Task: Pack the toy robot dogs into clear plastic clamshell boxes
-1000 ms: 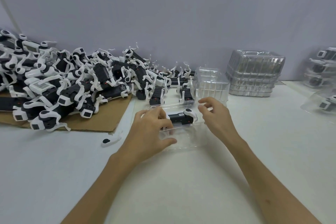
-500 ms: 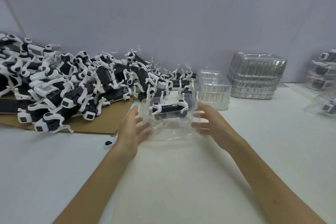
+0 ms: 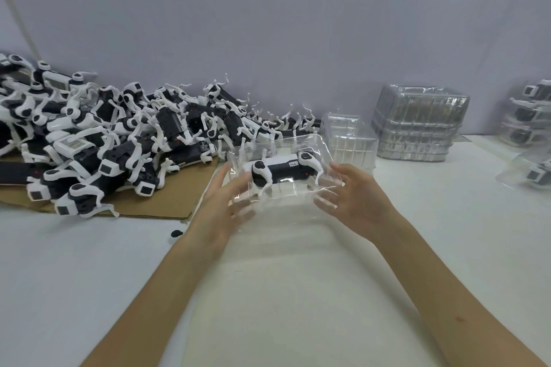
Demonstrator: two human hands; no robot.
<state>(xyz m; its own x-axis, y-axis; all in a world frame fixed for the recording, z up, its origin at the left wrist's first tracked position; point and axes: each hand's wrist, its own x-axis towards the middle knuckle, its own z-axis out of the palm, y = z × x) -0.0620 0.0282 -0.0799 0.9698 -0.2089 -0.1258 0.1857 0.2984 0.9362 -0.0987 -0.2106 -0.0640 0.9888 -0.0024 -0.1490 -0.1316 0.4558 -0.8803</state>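
Two bare hands reach forward over the white table (image 3: 283, 292), and between them a clear clamshell box (image 3: 310, 144) is held up off the tabletop. The left hand (image 3: 222, 205) lies against the box's left end with its thumb pointing up. Its fingers are spread and nearly straight, seen blurred through the plastic at the lower edge. The right hand (image 3: 357, 199) mirrors it at the right end, thumb up along the side and fingers stretched out under the clear plastic. Neither hand curls round the box; it is pressed and carried between flat fingers and palms. Inside lies one toy robot dog (image 3: 283, 168), its black body running left to right, with white legs at both ends and a small white label on the body. Whether the lid is snapped fully closed cannot be told.

Left of the left wrist a small black piece (image 3: 176, 234) lies on the table, just off the edge of a brown cardboard sheet (image 3: 167, 202). On that sheet, reaching back to the wall, is a large tangled pile of loose toy robot dogs (image 3: 119, 134). Just behind the held box stands one empty clamshell box (image 3: 350, 143), and beyond it to the right is a stack of empty clamshells (image 3: 417, 125). At the far right edge several packed boxes (image 3: 530, 116) are stacked, with one more packed box (image 3: 533, 174) nearer on the table. A grey wall (image 3: 283, 24) closes the back.
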